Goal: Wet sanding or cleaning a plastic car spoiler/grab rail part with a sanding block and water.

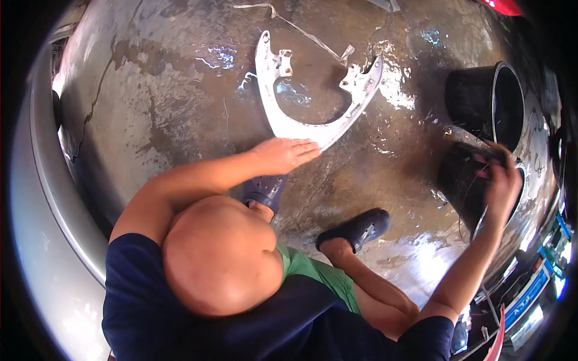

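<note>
Left hand [289, 155] lies flat on the white frame [293, 128]. Right hand [503, 188] blurs over the near bucket [459, 179], grip unclear.

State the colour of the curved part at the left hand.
White; the curved part shows in the head view, the only one.

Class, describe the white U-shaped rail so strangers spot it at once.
On the wet concrete floor, find the left hand. It lies on the bend of the white U-shaped rail, whose open end points away. Unlike the thin strip or black buckets, it forms a broad white U.
</note>
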Tool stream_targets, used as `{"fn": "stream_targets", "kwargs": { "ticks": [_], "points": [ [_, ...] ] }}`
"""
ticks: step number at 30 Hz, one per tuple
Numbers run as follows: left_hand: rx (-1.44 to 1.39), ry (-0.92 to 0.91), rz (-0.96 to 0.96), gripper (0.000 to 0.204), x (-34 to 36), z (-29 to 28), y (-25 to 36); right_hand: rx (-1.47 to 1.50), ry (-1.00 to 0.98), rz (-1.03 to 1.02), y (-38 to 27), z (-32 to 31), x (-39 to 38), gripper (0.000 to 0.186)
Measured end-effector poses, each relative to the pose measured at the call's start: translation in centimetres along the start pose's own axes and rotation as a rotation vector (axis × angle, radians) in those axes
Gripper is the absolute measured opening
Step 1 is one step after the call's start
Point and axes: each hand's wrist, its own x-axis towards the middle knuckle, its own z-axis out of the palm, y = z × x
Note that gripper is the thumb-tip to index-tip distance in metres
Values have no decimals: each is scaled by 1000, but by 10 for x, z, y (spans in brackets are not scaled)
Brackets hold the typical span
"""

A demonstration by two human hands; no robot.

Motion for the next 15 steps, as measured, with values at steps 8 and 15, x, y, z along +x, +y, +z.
{"fn": "stream_targets", "kwargs": {
  "ticks": [8,15],
  "points": [
    [203,298,-336,65,48,-95,-119,-744,239,193,371,-264,38,35],
    [174,-31,-706,93,53,-126,-131,735,63,537,249,-77,6,45]
  ]
}}
